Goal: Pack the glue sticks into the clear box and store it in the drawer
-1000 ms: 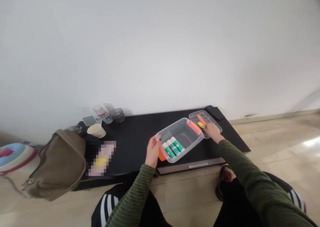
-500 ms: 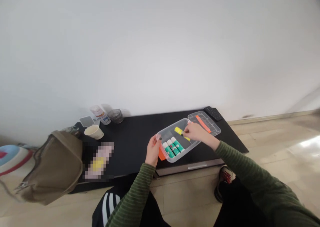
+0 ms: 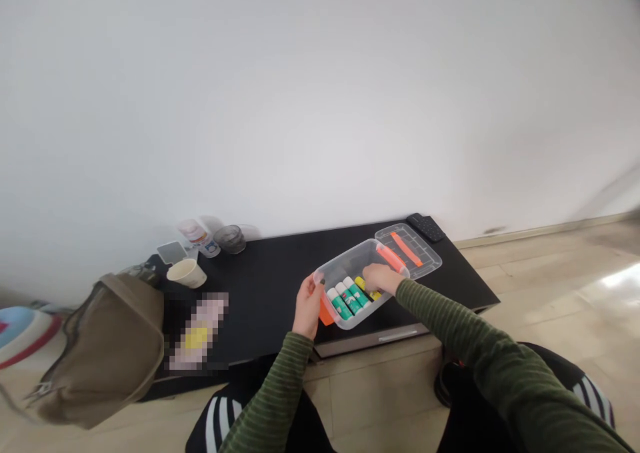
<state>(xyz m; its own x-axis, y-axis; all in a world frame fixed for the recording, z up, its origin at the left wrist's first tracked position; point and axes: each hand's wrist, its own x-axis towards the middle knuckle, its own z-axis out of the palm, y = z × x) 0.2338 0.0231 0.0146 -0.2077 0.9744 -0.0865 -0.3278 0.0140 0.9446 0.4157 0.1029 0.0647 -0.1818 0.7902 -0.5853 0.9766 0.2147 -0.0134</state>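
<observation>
A clear plastic box with orange latches stands open on the black table. My left hand is closed on its left end, thumb over the rim. Inside, three green glue sticks with white caps lie side by side. A yellow glue stick rests alongside them, to their right. My right hand reaches into the box, its curled fingers on the yellow stick and partly covering it. The fingertips themselves are hard to make out.
Right of the box lies its clear lid, near a black keyboard. On the left are a paper cup, a white bottle, a glass, a blurred-out item and a brown bag. A wall backs the table.
My right hand has lowered the yellow glue stick into the box, beside the green ones. The box's right orange latch now shows. My left hand keeps its hold on the box.
</observation>
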